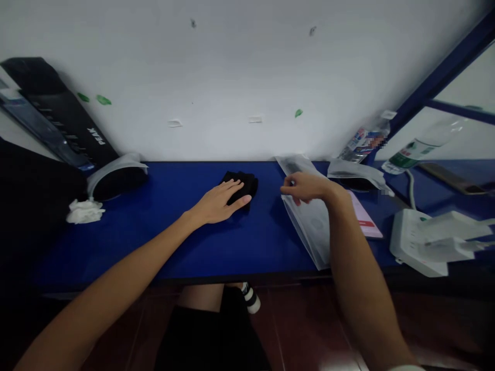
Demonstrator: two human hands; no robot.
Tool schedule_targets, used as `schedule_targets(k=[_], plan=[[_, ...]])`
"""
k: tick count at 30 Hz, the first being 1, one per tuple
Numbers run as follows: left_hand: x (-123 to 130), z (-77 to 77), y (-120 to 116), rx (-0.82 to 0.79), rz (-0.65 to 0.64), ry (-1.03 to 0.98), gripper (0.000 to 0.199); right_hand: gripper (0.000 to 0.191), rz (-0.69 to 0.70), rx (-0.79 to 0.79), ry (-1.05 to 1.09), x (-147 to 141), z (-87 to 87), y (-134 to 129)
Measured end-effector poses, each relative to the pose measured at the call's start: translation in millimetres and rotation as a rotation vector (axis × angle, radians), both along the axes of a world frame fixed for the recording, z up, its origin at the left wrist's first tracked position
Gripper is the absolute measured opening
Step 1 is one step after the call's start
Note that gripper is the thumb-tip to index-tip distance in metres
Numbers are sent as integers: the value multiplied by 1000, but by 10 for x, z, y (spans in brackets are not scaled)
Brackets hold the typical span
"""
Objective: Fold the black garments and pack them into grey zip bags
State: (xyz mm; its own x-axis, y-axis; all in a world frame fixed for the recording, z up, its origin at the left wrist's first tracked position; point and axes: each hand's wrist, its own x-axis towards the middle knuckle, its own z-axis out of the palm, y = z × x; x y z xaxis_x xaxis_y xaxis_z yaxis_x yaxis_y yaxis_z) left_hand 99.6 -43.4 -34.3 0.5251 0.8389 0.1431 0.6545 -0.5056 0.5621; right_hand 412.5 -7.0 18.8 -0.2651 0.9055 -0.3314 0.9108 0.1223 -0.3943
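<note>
My left hand (222, 202) lies over a small folded black cloth (247, 188) on the blue table, its fingers stretched out and the thumb apart. To the right, my right hand (305, 186) is closed with curled fingers above a frosted plastic bag (309, 226). Its fingertips are close to the bag's left edge; whether they pinch the plastic I cannot make out. The bag lies flat and slanted, partly under my right wrist and forearm.
Frosted bags with black contents stand at left (116, 172) and right (358, 175). A crumpled tissue (85, 211), black PEAK box (73, 113), bottles (365, 139), pink-and-white flat item (365, 216), phone (450, 178) and white power strip (417, 242) flank the blue table (185, 180).
</note>
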Motion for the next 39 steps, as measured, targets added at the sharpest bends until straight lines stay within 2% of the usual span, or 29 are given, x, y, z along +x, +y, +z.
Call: schedule_targets(k=[3, 7, 9, 12, 15, 18, 21, 23, 25, 28, 30, 33, 36, 39], plan=[[-18, 71, 8, -1, 7, -93, 62, 14, 46, -246, 6, 30, -48, -42], [-98, 176, 45, -2, -100, -113, 51, 17, 90, -220, 78, -32, -70, -57], [-156, 233, 67, -20, -165, -67, 51, 15, 172, -102, 108, -86, -82, -38], [-225, 302, 85, -72, -278, -82, 54, 17, 294, 245, 135, -206, -142, 7], [-246, 335, 70, -170, -404, -150, 45, 20, 304, 515, 221, -392, -246, 35], [-239, 346, 34, -231, -498, -140, 25, 25, 256, 658, 405, -599, -345, 30], [-243, 359, 8, -323, -539, -139, 22, 29, 280, 674, 593, -743, -403, -11], [-257, 376, 1, -369, -531, -157, 21, 37, 362, 603, 677, -788, -423, -53], [-274, 400, 1, -348, -495, -176, 19, 55, 461, 504, 708, -804, -433, -97], [-297, 425, 18, -210, -387, -192, 20, 84, 582, 388, 712, -797, -429, -149], [-310, 415, 48, -100, -288, -201, 22, 95, 594, 407, 704, -772, -404, -168], [-323, 351, 117, 25, -164, -210, 20, 91, 517, 468, 563, -698, -343, -174], [-324, 270, 183, 105, -74, -231, 15, 76, 479, 344, 380, -615, -296, -165], [-309, 214, 214, 163, -2, -266, 18, 72, 528, 262, 391, -598, -286, -161]])
